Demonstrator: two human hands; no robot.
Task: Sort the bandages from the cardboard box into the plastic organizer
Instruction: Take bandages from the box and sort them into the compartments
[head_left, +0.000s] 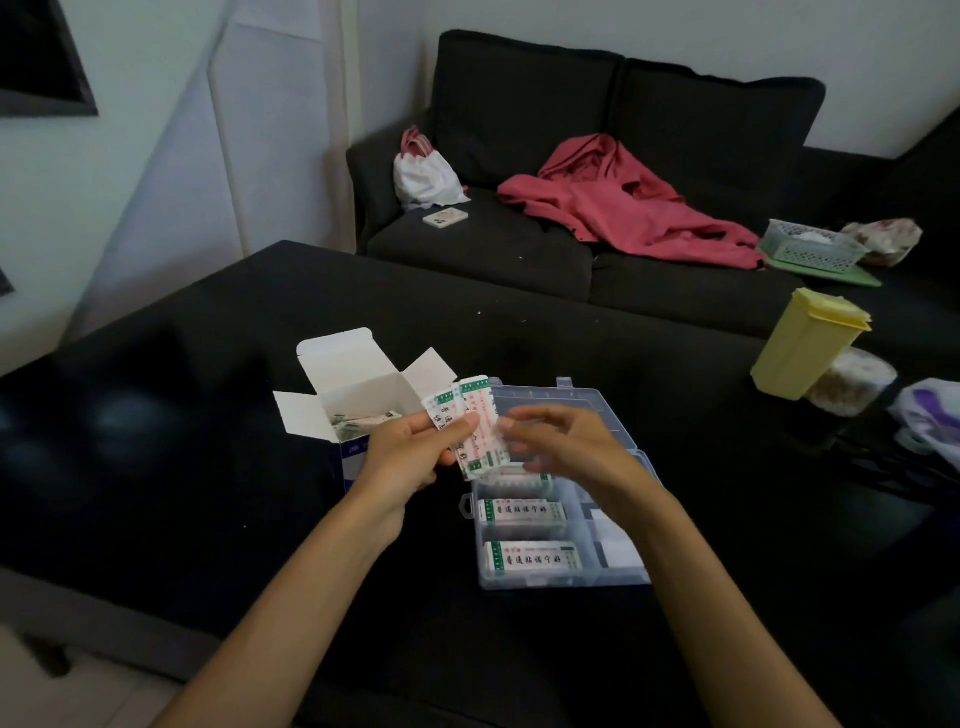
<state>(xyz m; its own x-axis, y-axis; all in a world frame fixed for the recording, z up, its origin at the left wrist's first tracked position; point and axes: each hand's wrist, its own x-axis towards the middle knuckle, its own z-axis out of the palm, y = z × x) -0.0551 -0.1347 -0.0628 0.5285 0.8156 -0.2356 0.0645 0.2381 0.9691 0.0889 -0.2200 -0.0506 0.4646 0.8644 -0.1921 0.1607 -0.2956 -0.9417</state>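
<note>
A white and blue cardboard box (358, 400) stands with its flaps up on the dark table, loose bandages inside. My left hand (410, 449) grips a fan of white wrapped bandages (467, 426) with green and red print, just right of the box. My right hand (561, 444) hovers beside the fan with fingers loosely curled, its fingertips next to the bandages; it looks blurred. Below both hands lies the clear plastic organizer (621, 569), lid back. Its left compartments hold stacked bandages (524, 512).
A yellow lidded container (805, 343) and a clear jar stand at the table's right, with a plastic bag beyond. A dark sofa behind carries a red garment (623, 202), a white bag, a phone and a green basket.
</note>
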